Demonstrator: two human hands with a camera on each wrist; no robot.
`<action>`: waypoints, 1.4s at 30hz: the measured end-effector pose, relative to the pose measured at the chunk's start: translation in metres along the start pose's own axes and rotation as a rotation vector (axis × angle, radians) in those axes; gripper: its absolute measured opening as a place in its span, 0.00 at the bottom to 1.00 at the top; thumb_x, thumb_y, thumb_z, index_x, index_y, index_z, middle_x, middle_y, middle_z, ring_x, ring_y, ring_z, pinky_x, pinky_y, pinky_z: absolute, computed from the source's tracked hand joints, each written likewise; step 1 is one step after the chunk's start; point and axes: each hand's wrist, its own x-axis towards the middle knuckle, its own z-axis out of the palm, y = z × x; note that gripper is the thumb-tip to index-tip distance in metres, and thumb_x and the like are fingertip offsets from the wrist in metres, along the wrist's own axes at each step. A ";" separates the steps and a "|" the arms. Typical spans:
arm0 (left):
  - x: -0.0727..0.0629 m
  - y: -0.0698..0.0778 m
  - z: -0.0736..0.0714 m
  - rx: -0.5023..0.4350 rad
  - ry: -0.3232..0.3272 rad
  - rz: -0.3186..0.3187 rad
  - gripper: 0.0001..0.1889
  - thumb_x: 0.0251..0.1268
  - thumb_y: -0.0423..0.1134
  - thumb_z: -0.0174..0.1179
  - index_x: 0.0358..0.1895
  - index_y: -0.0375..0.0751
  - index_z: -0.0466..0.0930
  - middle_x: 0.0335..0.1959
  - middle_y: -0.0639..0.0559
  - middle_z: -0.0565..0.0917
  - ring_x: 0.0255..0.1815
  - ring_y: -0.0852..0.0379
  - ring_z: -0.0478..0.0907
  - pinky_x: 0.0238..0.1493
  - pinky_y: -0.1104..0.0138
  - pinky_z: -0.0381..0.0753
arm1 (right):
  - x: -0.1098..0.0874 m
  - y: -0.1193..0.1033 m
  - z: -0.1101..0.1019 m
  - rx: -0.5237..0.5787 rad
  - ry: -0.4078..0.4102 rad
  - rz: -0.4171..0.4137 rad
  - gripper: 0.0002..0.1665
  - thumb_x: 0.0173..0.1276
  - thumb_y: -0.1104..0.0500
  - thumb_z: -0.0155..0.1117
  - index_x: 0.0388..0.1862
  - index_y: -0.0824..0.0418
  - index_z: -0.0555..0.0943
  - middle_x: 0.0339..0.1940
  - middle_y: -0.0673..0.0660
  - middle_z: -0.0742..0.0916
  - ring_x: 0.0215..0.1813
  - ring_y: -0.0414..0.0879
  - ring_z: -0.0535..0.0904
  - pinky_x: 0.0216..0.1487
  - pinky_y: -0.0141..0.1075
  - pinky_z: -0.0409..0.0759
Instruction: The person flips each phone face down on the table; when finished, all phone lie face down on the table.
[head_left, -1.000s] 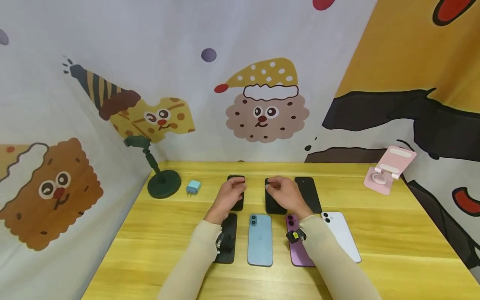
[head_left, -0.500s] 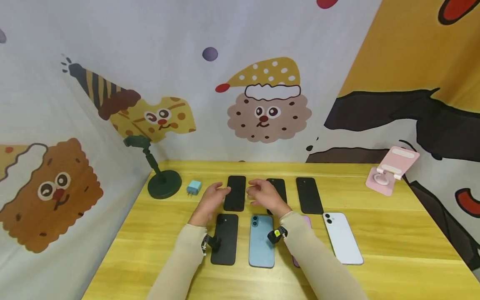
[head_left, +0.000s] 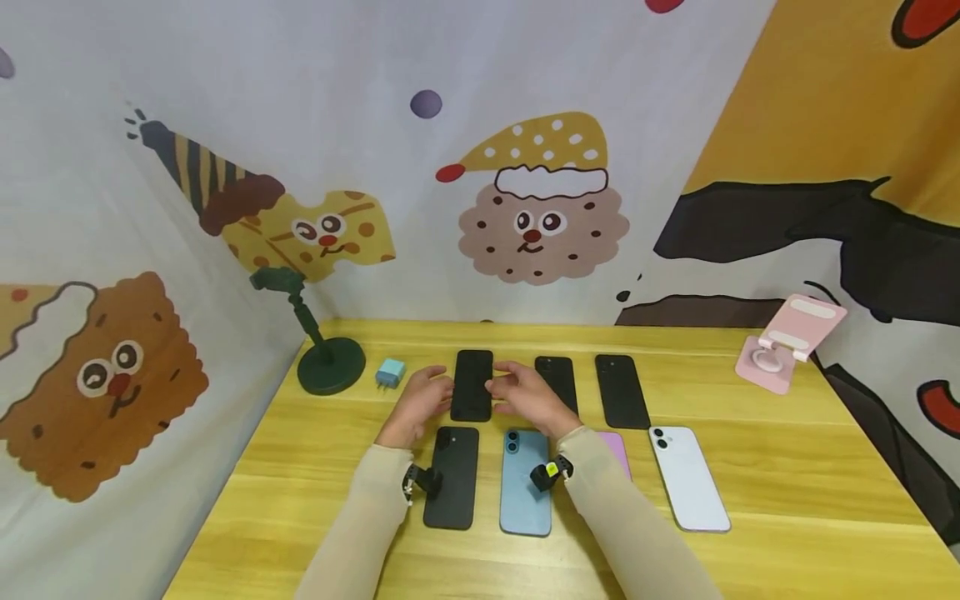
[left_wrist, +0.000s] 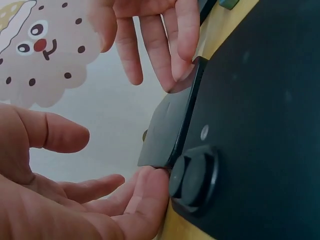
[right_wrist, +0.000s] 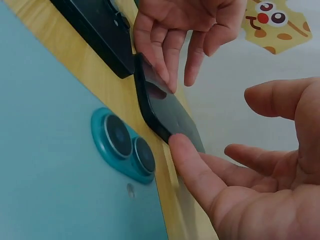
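A black smartphone (head_left: 472,385) lies screen up at the left of the back row, between the two hands. My left hand (head_left: 415,406) touches its left edge with relaxed fingers. On the opposite edge rest the fingertips of my right hand (head_left: 531,396). In the right wrist view both hands' fingertips meet the sides of this phone (right_wrist: 172,117), and the right thumb stands away from it. Under my left wrist is a black phone (head_left: 452,492) with its camera side up. A blue phone (head_left: 517,500) lies partly beneath my right wrist.
Two more black phones (head_left: 558,377) continue the back row. A purple phone (head_left: 617,448), half hidden by the right sleeve, and a white phone (head_left: 688,479) lie in front. A blue charger plug (head_left: 390,372) and green stand (head_left: 330,367) are left; a pink phone stand (head_left: 797,329) is right.
My right hand has left the second black phone and moved left. My left hand shifted left off the first phone. Both have then come in to that phone's side edges.
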 end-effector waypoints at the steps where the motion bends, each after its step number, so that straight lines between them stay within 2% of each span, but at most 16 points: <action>1: 0.000 0.000 0.000 0.001 0.006 0.001 0.33 0.75 0.36 0.53 0.81 0.36 0.63 0.65 0.35 0.79 0.58 0.43 0.82 0.62 0.53 0.85 | 0.000 -0.001 0.000 -0.006 0.001 -0.003 0.37 0.81 0.54 0.63 0.82 0.63 0.65 0.69 0.65 0.82 0.69 0.60 0.81 0.63 0.48 0.86; 3: 0.001 0.001 -0.001 0.007 0.013 0.000 0.33 0.73 0.36 0.53 0.81 0.37 0.64 0.54 0.41 0.82 0.39 0.51 0.80 0.48 0.59 0.86 | 0.001 0.000 0.002 -0.010 -0.001 -0.014 0.37 0.81 0.54 0.63 0.83 0.63 0.64 0.68 0.65 0.82 0.68 0.59 0.82 0.64 0.48 0.86; 6: 0.004 -0.001 -0.002 0.026 -0.006 0.001 0.32 0.74 0.35 0.51 0.81 0.38 0.64 0.32 0.51 0.76 0.19 0.58 0.63 0.31 0.64 0.74 | 0.002 0.002 0.004 -0.003 0.003 -0.027 0.37 0.81 0.55 0.62 0.82 0.64 0.64 0.67 0.66 0.82 0.67 0.59 0.82 0.64 0.49 0.86; 7: 0.005 -0.002 -0.003 0.025 -0.014 0.004 0.32 0.74 0.35 0.51 0.81 0.38 0.64 0.30 0.53 0.74 0.16 0.58 0.58 0.28 0.64 0.70 | 0.003 0.004 0.004 0.007 0.004 -0.031 0.36 0.81 0.55 0.62 0.82 0.65 0.64 0.67 0.66 0.82 0.67 0.60 0.82 0.64 0.50 0.86; 9: 0.006 -0.004 -0.004 0.027 -0.030 0.009 0.32 0.75 0.34 0.50 0.81 0.37 0.63 0.27 0.53 0.71 0.14 0.60 0.57 0.26 0.64 0.67 | 0.003 0.006 0.006 0.035 0.009 -0.037 0.36 0.81 0.56 0.62 0.82 0.66 0.64 0.68 0.68 0.81 0.68 0.61 0.81 0.63 0.51 0.86; 10: 0.006 -0.005 -0.004 0.022 -0.032 0.014 0.31 0.75 0.33 0.50 0.81 0.37 0.63 0.29 0.50 0.74 0.14 0.59 0.57 0.26 0.64 0.67 | 0.003 0.006 0.007 0.048 0.010 -0.039 0.36 0.81 0.56 0.62 0.81 0.66 0.65 0.68 0.68 0.81 0.69 0.62 0.80 0.63 0.52 0.86; 11: 0.006 -0.006 -0.005 0.014 -0.029 0.017 0.31 0.75 0.32 0.50 0.81 0.37 0.63 0.32 0.48 0.77 0.15 0.58 0.58 0.26 0.64 0.67 | 0.004 0.007 0.008 0.060 0.011 -0.041 0.36 0.81 0.56 0.62 0.81 0.66 0.65 0.69 0.68 0.81 0.69 0.63 0.80 0.63 0.52 0.86; 13: 0.007 -0.007 -0.005 0.020 -0.029 0.029 0.31 0.76 0.31 0.52 0.81 0.37 0.64 0.48 0.41 0.82 0.20 0.57 0.65 0.30 0.64 0.72 | 0.004 0.008 0.009 0.070 0.016 -0.041 0.36 0.80 0.57 0.63 0.81 0.67 0.64 0.69 0.69 0.80 0.69 0.63 0.80 0.61 0.52 0.87; 15: 0.008 -0.007 -0.004 0.035 -0.042 0.046 0.31 0.76 0.30 0.53 0.81 0.37 0.64 0.63 0.35 0.79 0.31 0.55 0.75 0.36 0.65 0.77 | 0.005 0.008 0.009 0.070 0.025 -0.037 0.37 0.80 0.58 0.63 0.81 0.67 0.64 0.69 0.69 0.79 0.69 0.62 0.81 0.59 0.51 0.88; 17: 0.008 -0.005 -0.003 0.041 -0.056 0.062 0.31 0.76 0.28 0.54 0.81 0.37 0.64 0.72 0.34 0.74 0.46 0.48 0.82 0.43 0.64 0.81 | 0.006 0.009 0.009 0.062 0.028 -0.033 0.37 0.80 0.58 0.64 0.81 0.68 0.64 0.68 0.69 0.79 0.67 0.61 0.82 0.58 0.50 0.89; 19: 0.009 -0.004 -0.002 0.037 -0.073 0.085 0.32 0.76 0.27 0.53 0.82 0.36 0.62 0.74 0.33 0.73 0.59 0.43 0.82 0.48 0.62 0.83 | 0.006 0.008 0.009 0.059 0.026 -0.032 0.37 0.80 0.58 0.64 0.81 0.68 0.64 0.68 0.69 0.79 0.67 0.60 0.82 0.57 0.50 0.89; 21: 0.010 -0.001 -0.001 0.009 -0.085 0.106 0.33 0.75 0.26 0.52 0.82 0.35 0.62 0.73 0.32 0.73 0.63 0.38 0.80 0.49 0.61 0.82 | 0.007 0.007 0.009 0.057 0.018 -0.036 0.37 0.80 0.58 0.64 0.81 0.68 0.64 0.68 0.69 0.79 0.67 0.60 0.82 0.57 0.50 0.89; 27: 0.012 0.003 0.002 -0.023 -0.153 0.121 0.32 0.76 0.25 0.52 0.82 0.37 0.61 0.72 0.32 0.72 0.64 0.36 0.78 0.52 0.60 0.80 | 0.008 0.002 0.006 0.071 -0.002 -0.011 0.34 0.80 0.57 0.61 0.80 0.69 0.66 0.66 0.69 0.81 0.66 0.61 0.82 0.57 0.52 0.89; 33: 0.010 0.006 0.004 -0.064 -0.243 0.116 0.32 0.81 0.29 0.52 0.83 0.45 0.58 0.78 0.34 0.68 0.72 0.34 0.76 0.67 0.45 0.81 | 0.007 -0.002 0.004 0.066 0.010 0.000 0.32 0.81 0.58 0.59 0.79 0.69 0.69 0.63 0.70 0.85 0.59 0.62 0.87 0.58 0.52 0.88; 35: 0.010 0.007 0.005 -0.081 -0.271 0.110 0.32 0.81 0.30 0.52 0.84 0.47 0.58 0.80 0.34 0.66 0.74 0.33 0.75 0.68 0.42 0.80 | 0.008 -0.003 0.004 0.068 0.008 0.001 0.32 0.81 0.57 0.59 0.79 0.69 0.69 0.62 0.71 0.86 0.58 0.63 0.88 0.58 0.52 0.88; 42: 0.011 0.003 0.013 -0.099 -0.318 0.100 0.31 0.82 0.32 0.54 0.83 0.51 0.61 0.81 0.37 0.65 0.74 0.36 0.74 0.66 0.42 0.81 | 0.008 0.000 0.005 0.103 0.022 0.000 0.32 0.84 0.53 0.58 0.79 0.66 0.69 0.59 0.69 0.88 0.55 0.62 0.90 0.55 0.51 0.90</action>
